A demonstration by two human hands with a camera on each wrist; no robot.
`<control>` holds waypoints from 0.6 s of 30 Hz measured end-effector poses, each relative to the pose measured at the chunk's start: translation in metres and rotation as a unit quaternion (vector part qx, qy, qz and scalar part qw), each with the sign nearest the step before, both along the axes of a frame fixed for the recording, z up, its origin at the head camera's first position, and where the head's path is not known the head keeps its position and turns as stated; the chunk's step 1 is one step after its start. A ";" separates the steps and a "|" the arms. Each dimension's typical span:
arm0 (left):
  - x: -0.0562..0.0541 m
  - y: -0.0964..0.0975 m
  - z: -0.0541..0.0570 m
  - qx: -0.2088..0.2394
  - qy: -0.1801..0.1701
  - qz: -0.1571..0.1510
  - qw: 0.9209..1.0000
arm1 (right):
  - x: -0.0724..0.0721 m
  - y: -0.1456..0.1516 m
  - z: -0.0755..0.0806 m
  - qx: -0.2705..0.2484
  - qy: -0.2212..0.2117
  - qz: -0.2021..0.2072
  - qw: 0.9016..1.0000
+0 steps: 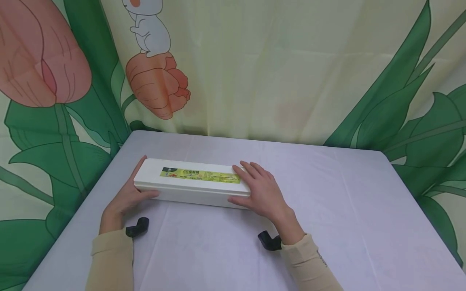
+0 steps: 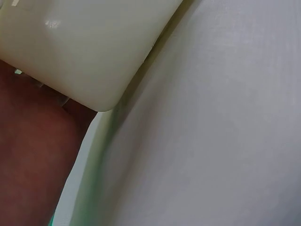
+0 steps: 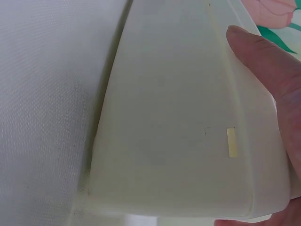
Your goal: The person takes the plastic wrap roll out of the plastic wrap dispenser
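A long white cling film box (image 1: pixel 189 194) lies on the table, slightly slanted, its yellow-green label (image 1: pixel 200 176) facing up. At its left end my left hand (image 1: pixel 125 196) grips it, thumb along the front side and a finger reaching up behind the end. My right hand (image 1: pixel 263 192) holds the opposite end, fingers spread over the top and thumb against the front. The left wrist view has the box's rounded corner (image 2: pixel 89 52) against the palm. Seen from the right wrist, the thumb (image 3: pixel 263 59) presses on the box's upper edge; the other fingers are mostly hidden.
A white cloth covers the table (image 1: pixel 327 210). Behind it hangs a pale curtain (image 1: pixel 262 72) printed with flowers, leaves and a small animal. Black wrist pieces (image 1: pixel 138 227) stick out beside both beige sleeves (image 1: pixel 111 258).
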State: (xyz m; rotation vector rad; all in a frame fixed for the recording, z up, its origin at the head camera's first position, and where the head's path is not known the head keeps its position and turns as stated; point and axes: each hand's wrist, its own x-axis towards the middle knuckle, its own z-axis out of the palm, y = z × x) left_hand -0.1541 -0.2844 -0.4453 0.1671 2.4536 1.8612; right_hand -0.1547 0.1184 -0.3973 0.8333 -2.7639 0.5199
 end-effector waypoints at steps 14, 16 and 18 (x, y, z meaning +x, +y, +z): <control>0.000 0.001 0.000 -0.011 0.011 -0.011 1.000 | -0.001 0.000 -0.002 0.004 0.018 0.002 1.000; 0.000 0.001 0.001 -0.008 0.012 -0.011 1.000 | -0.002 0.000 -0.003 0.005 0.026 0.005 1.000; 0.001 0.002 0.001 -0.007 0.012 -0.011 1.000 | -0.003 0.000 -0.003 0.005 0.032 0.008 0.999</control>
